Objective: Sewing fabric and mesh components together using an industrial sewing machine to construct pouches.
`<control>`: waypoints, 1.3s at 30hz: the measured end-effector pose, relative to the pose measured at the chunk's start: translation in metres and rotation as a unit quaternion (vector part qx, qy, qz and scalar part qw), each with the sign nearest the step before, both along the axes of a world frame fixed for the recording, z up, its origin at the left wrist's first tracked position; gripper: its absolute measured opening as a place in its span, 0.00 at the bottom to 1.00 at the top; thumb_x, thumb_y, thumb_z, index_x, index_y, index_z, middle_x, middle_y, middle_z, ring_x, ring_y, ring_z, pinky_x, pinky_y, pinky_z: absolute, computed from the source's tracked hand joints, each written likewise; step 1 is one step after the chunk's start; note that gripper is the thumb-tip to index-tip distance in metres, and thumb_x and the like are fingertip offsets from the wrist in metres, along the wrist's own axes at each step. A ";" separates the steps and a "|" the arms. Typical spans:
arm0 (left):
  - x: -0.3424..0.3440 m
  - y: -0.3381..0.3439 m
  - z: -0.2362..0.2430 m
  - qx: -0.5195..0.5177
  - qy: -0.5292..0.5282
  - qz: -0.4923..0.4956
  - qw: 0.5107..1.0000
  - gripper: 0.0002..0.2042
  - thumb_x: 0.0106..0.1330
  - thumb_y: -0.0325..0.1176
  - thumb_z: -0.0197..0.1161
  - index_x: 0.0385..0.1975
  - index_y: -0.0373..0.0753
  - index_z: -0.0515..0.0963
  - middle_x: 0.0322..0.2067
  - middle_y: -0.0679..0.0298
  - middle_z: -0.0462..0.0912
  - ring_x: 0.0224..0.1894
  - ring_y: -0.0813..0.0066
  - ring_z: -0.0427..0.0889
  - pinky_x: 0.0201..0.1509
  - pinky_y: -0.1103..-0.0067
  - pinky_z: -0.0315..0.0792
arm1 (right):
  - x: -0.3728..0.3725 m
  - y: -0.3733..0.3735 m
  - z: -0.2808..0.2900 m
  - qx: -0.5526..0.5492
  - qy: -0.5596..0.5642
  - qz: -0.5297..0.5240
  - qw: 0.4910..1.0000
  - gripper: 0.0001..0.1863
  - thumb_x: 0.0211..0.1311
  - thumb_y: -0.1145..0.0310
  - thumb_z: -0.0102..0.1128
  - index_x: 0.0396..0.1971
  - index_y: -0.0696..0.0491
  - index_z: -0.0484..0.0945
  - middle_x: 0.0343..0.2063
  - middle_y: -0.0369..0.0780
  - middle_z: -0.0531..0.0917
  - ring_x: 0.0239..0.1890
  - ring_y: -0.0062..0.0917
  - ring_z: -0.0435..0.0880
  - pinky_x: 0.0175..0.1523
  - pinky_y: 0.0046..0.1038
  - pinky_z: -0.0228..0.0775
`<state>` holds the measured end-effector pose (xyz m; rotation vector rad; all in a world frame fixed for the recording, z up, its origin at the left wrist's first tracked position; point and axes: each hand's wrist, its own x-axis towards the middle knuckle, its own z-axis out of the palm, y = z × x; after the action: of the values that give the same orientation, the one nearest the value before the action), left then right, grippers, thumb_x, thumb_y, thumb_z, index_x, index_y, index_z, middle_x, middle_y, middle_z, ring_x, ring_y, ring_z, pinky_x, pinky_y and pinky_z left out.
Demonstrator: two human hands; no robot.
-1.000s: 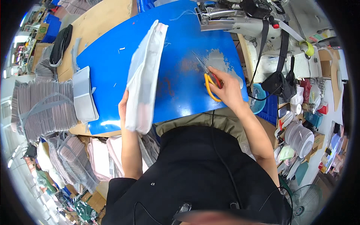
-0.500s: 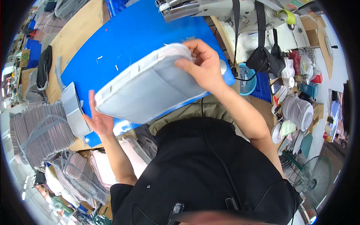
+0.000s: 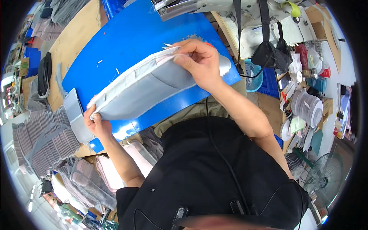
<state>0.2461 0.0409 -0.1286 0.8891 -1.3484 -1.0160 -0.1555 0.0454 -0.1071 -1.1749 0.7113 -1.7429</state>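
A grey fabric panel with a white-bound edge is stretched between my two hands above the blue tabletop. My left hand pinches its left end, thumb on the near face. At the upper right end, my right hand grips it between thumb and fingers. A thin pale pointed tip shows just past my right fingers, and a small red bit appears behind the knuckles. I cannot tell whether these belong to one tool. The panel's far face is hidden.
A flat grey piece lies at the table's left edge beside tall stacks of grey pieces. A sewing machine stands at the far edge. To the right are a blue basket, thread spools and a fan.
My left hand, open beside the panel before, has closed on its left end. The panel has tilted, showing more of its white edge. My right hand has shifted slightly left, keeping its grip.
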 end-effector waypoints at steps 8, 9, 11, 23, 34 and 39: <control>0.002 -0.021 0.025 0.096 0.001 0.076 0.992 0.07 0.75 0.32 0.64 0.41 0.35 0.83 0.43 0.62 0.85 0.45 0.77 0.81 0.54 0.78 0.73 | -0.008 -0.021 0.001 0.250 -0.160 0.093 0.951 0.19 0.80 0.55 0.54 0.49 0.56 0.84 0.48 0.37 0.87 0.49 0.20 0.85 0.54 0.22 0.75; 0.007 -0.024 0.026 0.127 0.013 0.054 0.990 0.07 0.75 0.33 0.64 0.40 0.36 0.82 0.41 0.64 0.85 0.44 0.79 0.81 0.52 0.79 0.73 | -0.009 -0.021 0.006 0.251 -0.135 0.073 0.956 0.22 0.81 0.54 0.50 0.54 0.56 0.82 0.52 0.38 0.86 0.53 0.21 0.84 0.58 0.24 0.74; 0.009 -0.029 0.028 0.150 0.030 0.040 0.987 0.06 0.75 0.33 0.64 0.38 0.37 0.82 0.38 0.65 0.85 0.42 0.80 0.81 0.51 0.80 0.73 | -0.019 -0.012 -0.003 0.277 -0.102 0.043 0.955 0.22 0.82 0.54 0.49 0.55 0.56 0.82 0.53 0.39 0.85 0.55 0.23 0.83 0.60 0.26 0.72; -0.207 -0.101 0.035 0.031 -0.038 0.044 0.998 0.27 0.67 0.30 0.72 0.66 0.39 0.74 0.71 0.54 0.69 0.70 0.61 0.72 0.71 0.66 0.71 | -0.062 0.037 -0.050 0.121 0.606 -0.178 0.765 0.25 0.60 0.71 0.71 0.58 0.56 0.78 0.58 0.51 0.79 0.60 0.44 0.79 0.63 0.37 0.73; -0.314 -0.119 0.046 -0.101 0.065 -0.011 0.993 0.11 0.63 0.23 0.74 0.43 0.37 0.81 0.56 0.54 0.81 0.59 0.68 0.82 0.63 0.70 0.79 | -0.077 0.040 -0.041 0.447 0.232 0.132 0.854 0.46 0.57 0.76 0.70 0.76 0.57 0.58 0.38 0.42 0.85 0.24 0.21 0.82 0.26 0.21 0.70; -0.303 -0.122 0.045 -0.099 0.110 -0.051 0.988 0.08 0.64 0.20 0.72 0.39 0.35 0.80 0.58 0.53 0.81 0.59 0.69 0.81 0.61 0.72 0.80 | -0.060 0.069 0.035 0.360 -0.052 0.173 0.915 0.43 0.67 0.70 0.66 0.78 0.50 0.55 0.36 0.39 0.79 0.20 0.16 0.73 0.23 0.16 0.62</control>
<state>-0.0566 -0.0810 -0.0832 0.5476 -1.2895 -1.0069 -0.2160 0.1140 -0.0716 -0.6356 0.9095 -1.0812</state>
